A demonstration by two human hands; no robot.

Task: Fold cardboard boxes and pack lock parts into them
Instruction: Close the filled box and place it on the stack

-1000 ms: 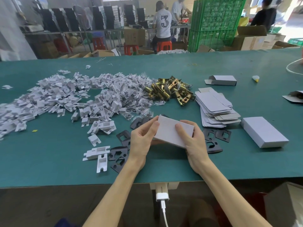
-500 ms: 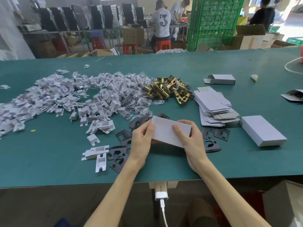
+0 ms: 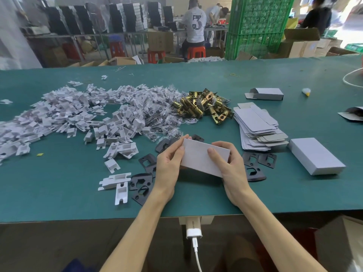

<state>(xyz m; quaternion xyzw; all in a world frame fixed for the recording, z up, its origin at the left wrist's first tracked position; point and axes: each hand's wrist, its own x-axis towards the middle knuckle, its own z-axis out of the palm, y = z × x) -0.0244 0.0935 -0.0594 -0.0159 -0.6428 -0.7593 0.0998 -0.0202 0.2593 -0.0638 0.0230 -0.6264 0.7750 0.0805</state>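
Observation:
I hold a small white cardboard box [image 3: 198, 156] just above the green table [image 3: 216, 195], near its front edge. My left hand [image 3: 169, 163] grips the box's left end, thumb on top. My right hand [image 3: 229, 165] grips its right end, thumb on the top face. Black strike plates [image 3: 142, 181] lie under and around the box. A heap of brass latches [image 3: 204, 107] lies behind it. A stack of flat box blanks [image 3: 257, 126] sits to the right, and a closed white box [image 3: 316, 159] lies beyond that.
A wide spread of white plastic inserts [image 3: 64, 118] and small clear bags [image 3: 157, 112] covers the left half. Another folded box [image 3: 265, 94] lies at the back right. A white cable [image 3: 351, 75] curls at the far right. People work behind, near a green crate [image 3: 257, 26].
Both hands and the box have stayed almost where they were; the grip on the box looks the same.

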